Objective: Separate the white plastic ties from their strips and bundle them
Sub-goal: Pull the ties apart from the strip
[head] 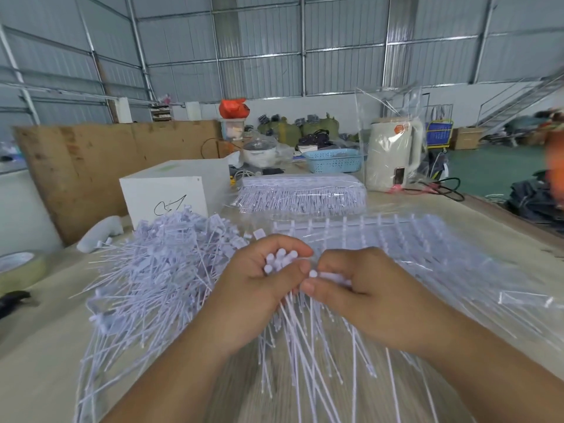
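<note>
both hands are gathering loose ties into a bundle over the table.

head view: the left hand [259,288] is curling its fingers round a cluster of thin white plastic ties [279,261], their round heads poking up out of the fist and their long tails fanning down toward the camera. the right hand [357,288] is pinching a few more ties between thumb and fingers and holding them just beside that cluster. a big heap of separated white ties [158,270] is lying on the pale wooden table [39,355] to the left, and flat clear-wrapped strips of unseparated ties [396,239] are lying to the right. to do this well, i judge the heads should be levelled together before tightening, with the tails kept parallel so none are slipping out.
</note>
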Demonstrator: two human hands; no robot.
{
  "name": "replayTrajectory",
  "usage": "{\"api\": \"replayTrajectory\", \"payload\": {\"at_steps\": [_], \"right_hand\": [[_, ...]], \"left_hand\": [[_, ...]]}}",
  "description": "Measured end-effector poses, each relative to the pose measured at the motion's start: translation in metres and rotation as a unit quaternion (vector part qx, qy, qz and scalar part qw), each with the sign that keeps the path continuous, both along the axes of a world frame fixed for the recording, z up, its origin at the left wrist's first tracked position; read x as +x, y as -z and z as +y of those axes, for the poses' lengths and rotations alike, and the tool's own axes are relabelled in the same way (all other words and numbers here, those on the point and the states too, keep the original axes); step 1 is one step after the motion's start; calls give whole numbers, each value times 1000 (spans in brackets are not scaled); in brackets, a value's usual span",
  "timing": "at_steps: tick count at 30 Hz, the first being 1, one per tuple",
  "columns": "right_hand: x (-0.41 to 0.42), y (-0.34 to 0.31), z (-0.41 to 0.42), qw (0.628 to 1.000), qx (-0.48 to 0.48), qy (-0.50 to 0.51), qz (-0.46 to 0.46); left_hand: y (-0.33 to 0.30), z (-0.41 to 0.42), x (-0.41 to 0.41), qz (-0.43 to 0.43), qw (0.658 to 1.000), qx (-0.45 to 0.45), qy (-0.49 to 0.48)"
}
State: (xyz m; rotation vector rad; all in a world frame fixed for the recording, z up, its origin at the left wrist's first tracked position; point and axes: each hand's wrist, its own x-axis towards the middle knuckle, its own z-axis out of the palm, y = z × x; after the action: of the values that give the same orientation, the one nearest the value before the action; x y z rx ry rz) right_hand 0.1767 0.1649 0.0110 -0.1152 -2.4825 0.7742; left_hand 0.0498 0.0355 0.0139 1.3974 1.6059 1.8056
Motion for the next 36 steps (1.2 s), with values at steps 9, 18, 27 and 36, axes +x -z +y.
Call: {"api": "replayTrajectory", "payload": {"at_steps": [9,18,27,36], "right_hand": [[1,-3,3,999,24,27,-27],[2,-2,5,998,16,29,-49],[1,-3,8,998,3,36,-44],[5,-7,2,999,18,24,-43]], "left_hand": [[0,-1,-3,38,999,-33,-1],[-1,-1,-3,35,998,-59,11],[-5,-6,-5,43,994,-69,73],[-5,-6,-5,56,986,-112,108]]}}
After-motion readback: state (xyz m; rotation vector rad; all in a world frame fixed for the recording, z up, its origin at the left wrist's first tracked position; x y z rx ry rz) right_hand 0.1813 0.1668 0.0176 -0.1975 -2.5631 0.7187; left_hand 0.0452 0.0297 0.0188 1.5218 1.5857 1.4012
